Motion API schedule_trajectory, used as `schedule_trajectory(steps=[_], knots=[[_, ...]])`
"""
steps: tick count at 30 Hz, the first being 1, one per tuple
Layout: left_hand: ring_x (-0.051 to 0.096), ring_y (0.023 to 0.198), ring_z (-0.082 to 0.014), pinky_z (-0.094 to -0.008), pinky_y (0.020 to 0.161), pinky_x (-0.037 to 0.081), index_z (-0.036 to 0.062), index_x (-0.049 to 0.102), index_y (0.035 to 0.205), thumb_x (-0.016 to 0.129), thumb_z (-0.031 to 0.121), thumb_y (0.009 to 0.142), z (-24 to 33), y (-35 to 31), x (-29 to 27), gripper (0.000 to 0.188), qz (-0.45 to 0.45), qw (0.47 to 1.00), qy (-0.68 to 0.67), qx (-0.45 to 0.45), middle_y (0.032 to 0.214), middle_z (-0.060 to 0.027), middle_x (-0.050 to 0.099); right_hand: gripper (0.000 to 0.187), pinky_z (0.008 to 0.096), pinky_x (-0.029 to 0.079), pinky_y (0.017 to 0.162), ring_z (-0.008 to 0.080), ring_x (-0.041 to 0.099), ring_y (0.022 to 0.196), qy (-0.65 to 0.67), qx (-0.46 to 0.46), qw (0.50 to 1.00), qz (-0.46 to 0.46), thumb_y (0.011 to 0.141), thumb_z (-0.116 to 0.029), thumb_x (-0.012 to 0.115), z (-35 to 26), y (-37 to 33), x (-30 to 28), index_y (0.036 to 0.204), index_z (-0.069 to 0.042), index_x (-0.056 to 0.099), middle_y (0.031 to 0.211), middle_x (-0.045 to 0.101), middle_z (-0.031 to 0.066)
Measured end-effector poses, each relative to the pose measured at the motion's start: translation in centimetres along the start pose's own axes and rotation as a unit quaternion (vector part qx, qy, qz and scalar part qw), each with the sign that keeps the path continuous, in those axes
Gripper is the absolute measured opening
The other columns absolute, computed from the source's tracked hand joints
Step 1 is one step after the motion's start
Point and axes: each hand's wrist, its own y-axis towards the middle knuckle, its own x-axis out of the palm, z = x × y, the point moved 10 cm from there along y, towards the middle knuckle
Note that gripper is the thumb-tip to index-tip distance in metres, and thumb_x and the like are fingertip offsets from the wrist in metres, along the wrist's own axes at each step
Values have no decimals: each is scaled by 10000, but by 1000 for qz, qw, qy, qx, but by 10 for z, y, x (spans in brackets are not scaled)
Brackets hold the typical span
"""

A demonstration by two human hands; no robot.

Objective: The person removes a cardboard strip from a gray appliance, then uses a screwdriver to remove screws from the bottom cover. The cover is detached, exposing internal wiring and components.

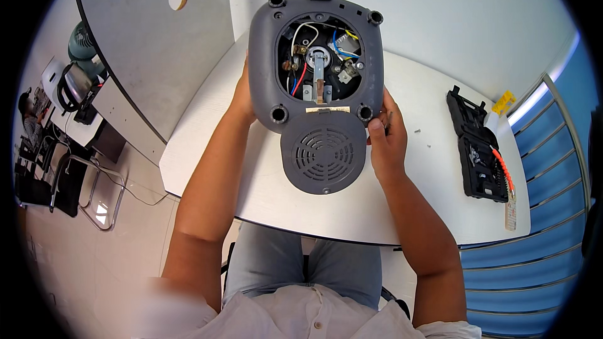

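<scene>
A dark grey rice cooker (265,66) is held up over the table with its underside facing me. Its round base opening shows red, blue, white and yellow wires around a metal bracket (318,69). From its lower edge hangs the slotted bottom cover (325,179), swung out of the opening. My left hand (244,102) grips the left side, its fingers mostly hidden behind the housing. My right hand (389,154) holds the lower right corner, thumb near a foot. A small dark thing shows between its fingers, too small to name.
Two loose screws (417,130) lie on the white table (427,201), right of my right hand. Farther right lies an open black tool case (472,172) with an orange flexible shaft (504,169). A grey partition panel (151,44) stands at left, a metal railing (568,138) at right.
</scene>
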Motion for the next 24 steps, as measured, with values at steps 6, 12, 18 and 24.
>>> schedule_trajectory(steps=[6,12,18,24], knots=[[560,1093,-186,-317,938,458,70,414,1345,233,571,980,-3,0,0,645,0,1000,-2,-5,1214,-105,561,706,226,441,698,98,485,808,-21,-4,1000,13,908,-526,528,3,1,-3,1395,-28,407,1076,527,67],[561,1105,-191,-314,945,455,63,429,1349,234,576,978,-3,-2,0,662,15,1000,0,-13,1220,-113,569,683,223,453,683,90,497,816,-17,-18,1000,18,931,-522,473,6,3,-3,1401,-33,392,1112,504,82],[559,1114,-192,-310,963,441,60,434,1351,232,578,977,-4,-3,-2,670,30,999,-11,-18,1225,-113,570,674,216,472,657,92,524,824,-6,12,1000,2,932,-522,456,3,4,-1,1403,-43,392,1129,496,82],[546,1121,-196,-318,971,427,68,426,1357,248,581,974,-3,0,-9,664,46,998,50,-8,1239,-105,557,668,220,473,663,91,523,820,-6,41,999,0,933,-514,454,7,4,-2,1403,-43,393,1138,496,78]])
